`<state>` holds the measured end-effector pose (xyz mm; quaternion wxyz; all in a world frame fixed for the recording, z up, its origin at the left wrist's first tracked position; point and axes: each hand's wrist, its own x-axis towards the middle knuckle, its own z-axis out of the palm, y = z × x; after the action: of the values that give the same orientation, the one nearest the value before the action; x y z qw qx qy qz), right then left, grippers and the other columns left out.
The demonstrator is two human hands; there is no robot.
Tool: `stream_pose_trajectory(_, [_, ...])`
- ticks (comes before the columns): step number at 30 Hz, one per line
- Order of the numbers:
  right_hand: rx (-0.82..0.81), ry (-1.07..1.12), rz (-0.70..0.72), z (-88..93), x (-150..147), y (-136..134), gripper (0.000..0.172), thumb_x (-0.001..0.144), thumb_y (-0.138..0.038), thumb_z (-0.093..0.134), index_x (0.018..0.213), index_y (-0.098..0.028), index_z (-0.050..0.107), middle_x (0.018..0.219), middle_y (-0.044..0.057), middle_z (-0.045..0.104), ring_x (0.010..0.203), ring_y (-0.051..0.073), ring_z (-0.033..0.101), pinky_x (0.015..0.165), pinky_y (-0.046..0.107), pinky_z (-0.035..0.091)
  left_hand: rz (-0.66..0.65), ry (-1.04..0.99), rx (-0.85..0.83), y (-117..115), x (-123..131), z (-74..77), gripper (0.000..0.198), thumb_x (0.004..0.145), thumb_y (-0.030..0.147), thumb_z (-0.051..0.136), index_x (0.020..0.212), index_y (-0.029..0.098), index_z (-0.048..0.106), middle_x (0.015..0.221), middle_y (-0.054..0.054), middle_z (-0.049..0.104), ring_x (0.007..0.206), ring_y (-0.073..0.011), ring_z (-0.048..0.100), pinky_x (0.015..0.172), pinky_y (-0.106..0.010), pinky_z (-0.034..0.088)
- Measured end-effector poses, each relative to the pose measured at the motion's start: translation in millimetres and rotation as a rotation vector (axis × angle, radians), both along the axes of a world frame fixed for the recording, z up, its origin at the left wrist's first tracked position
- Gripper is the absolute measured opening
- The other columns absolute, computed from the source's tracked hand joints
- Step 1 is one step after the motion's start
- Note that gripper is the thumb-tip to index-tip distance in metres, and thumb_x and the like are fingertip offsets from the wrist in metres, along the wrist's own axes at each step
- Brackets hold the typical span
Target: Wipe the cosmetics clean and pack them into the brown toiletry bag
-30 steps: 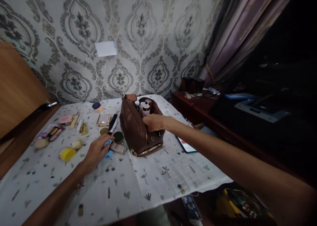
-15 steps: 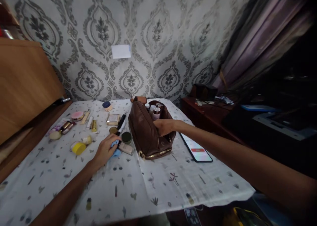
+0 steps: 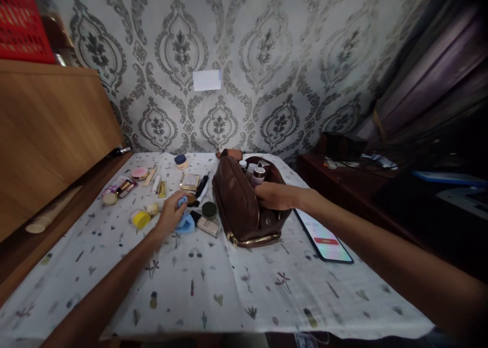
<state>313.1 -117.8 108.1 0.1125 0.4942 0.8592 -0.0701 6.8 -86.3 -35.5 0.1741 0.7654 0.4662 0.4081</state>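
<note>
A brown zip bag (image 3: 238,205) stands open on the cloth-covered table, with several bottles (image 3: 258,175) upright inside. My right hand (image 3: 277,195) reaches into its opening; the bag hides the fingers. To the left, my left hand (image 3: 171,211) is closed on a crumpled light-blue cloth (image 3: 185,225), part of which shows between the fingers. Right beside the cloth lie a foundation bottle (image 3: 208,227) with a black cap and a dark-lidded jar (image 3: 209,209). Just beyond the hand are a black tube (image 3: 202,185) and a gold-edged compact (image 3: 189,181).
Other cosmetics lie at the left: a yellow-lidded jar (image 3: 140,219), a gold tube (image 3: 162,189), a pink compact (image 3: 139,173). A blue-lidded jar (image 3: 181,161) sits at the back. A phone (image 3: 324,238) rests right of the bag. A wooden cabinet (image 3: 57,144) borders the left side.
The view has swung left, so everything sits further right. My left hand has drawn back leftward from the foundation bottle with the blue cloth. The right hand stays in the bag.
</note>
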Motion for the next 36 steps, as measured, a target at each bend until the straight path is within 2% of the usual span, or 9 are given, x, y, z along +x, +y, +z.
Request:
stream_pose_trajectory(4, [0.046,-0.096,-0.023,14.1,5.0,-25.5,0.031,0.095,-0.013,0.044,0.083,-0.012,0.072,0.087,0.013,0.072,0.082,0.023,0.07,0.073,0.029,0.049,0.187,0.138,-0.036,36.7,-8.2,4.7,0.028,0.088,0.019,0.044,0.107,0.018,0.066,0.107,-0.006,0.07,0.101,-0.021,0.064,0.092,-0.035,0.051])
stream_pose_trajectory(9, [0.207,0.019,-0.092,9.5,6.5,-53.7,0.023,0.098,-0.028,0.048,0.087,-0.019,0.067,0.083,0.008,0.07,0.078,0.023,0.068,0.065,0.03,0.045,0.282,0.28,-0.038,74.2,-4.3,4.6,0.032,0.092,0.022,0.047,0.119,0.019,0.064,0.117,-0.009,0.065,0.111,-0.023,0.061,0.099,-0.036,0.046])
stream_pose_trajectory(13, [0.425,0.324,-0.033,-6.4,-32.6,-79.2,0.022,0.1,-0.026,0.045,0.095,-0.019,0.066,0.094,0.009,0.069,0.083,0.021,0.066,0.07,0.031,0.047,0.247,0.415,-0.042,96.8,13.0,8.2,0.038,0.098,0.032,0.045,0.131,0.019,0.058,0.133,-0.011,0.059,0.123,-0.0236,0.054,0.105,-0.035,0.043])
stream_pose_trajectory(15, [0.418,0.469,0.091,-21.4,-60.5,-87.7,0.029,0.102,-0.024,0.039,0.095,-0.018,0.066,0.093,0.008,0.069,0.083,0.018,0.064,0.072,0.03,0.048,0.222,0.484,-0.048,105.5,21.9,11.2,0.041,0.099,0.037,0.045,0.134,0.019,0.056,0.141,-0.012,0.054,0.13,-0.0249,0.05,0.107,-0.036,0.041])
stream_pose_trajectory(17, [0.337,0.492,0.211,-41.9,-85.8,-87.7,0.026,0.102,-0.026,0.042,0.093,-0.016,0.065,0.093,0.008,0.068,0.084,0.019,0.063,0.074,0.03,0.05,0.194,0.557,-0.053,111.9,28.6,13.9,0.043,0.099,0.04,0.045,0.135,0.019,0.055,0.145,-0.013,0.052,0.133,-0.027,0.047,0.107,-0.038,0.04])
stream_pose_trajectory(21, [0.28,0.461,0.23,-90.5,-116.2,-66.1,0.013,0.095,-0.023,0.057,0.095,-0.013,0.066,0.111,0.012,0.066,0.105,0.024,0.062,0.092,0.036,0.05,0.134,0.71,-0.063,115.8,34.4,17.4,0.042,0.096,0.046,0.05,0.13,0.023,0.059,0.13,-0.013,0.063,0.123,-0.0305,0.055,0.099,-0.04,0.045])
stream_pose_trajectory(26, [0.43,0.477,0.094,-138.1,-129.3,-43.9,0.023,0.092,-0.023,0.059,0.112,-0.011,0.064,0.141,0.022,0.05,0.13,0.029,0.05,0.109,0.047,0.041,0.172,0.841,-0.036,106.6,32.8,19.5,0.041,0.097,0.046,0.044,0.125,0.023,0.061,0.126,-0.017,0.062,0.121,-0.0352,0.053,0.091,-0.042,0.048])
stream_pose_trajectory(30, [0.493,0.445,0.109,-153.6,-131.7,-43.6,0.022,0.096,-0.023,0.053,0.111,-0.013,0.065,0.14,0.019,0.054,0.135,0.027,0.046,0.117,0.048,0.033,0.257,0.898,-0.03,96.8,28.7,20.6,0.047,0.099,0.048,0.036,0.117,0.016,0.066,0.118,-0.022,0.063,0.114,-0.0386,0.056,0.086,-0.046,0.048])
stream_pose_trajectory(36, [0.471,0.469,0.121,-155.9,-128.3,-43.6,0.02,0.096,-0.021,0.052,0.104,-0.013,0.069,0.138,0.018,0.057,0.136,0.026,0.045,0.118,0.049,0.033,0.356,0.955,-0.074,89.6,19.8,23.0,0.053,0.098,0.049,0.031,0.111,0.015,0.069,0.107,-0.022,0.069,0.103,-0.0374,0.064,0.081,-0.043,0.047])
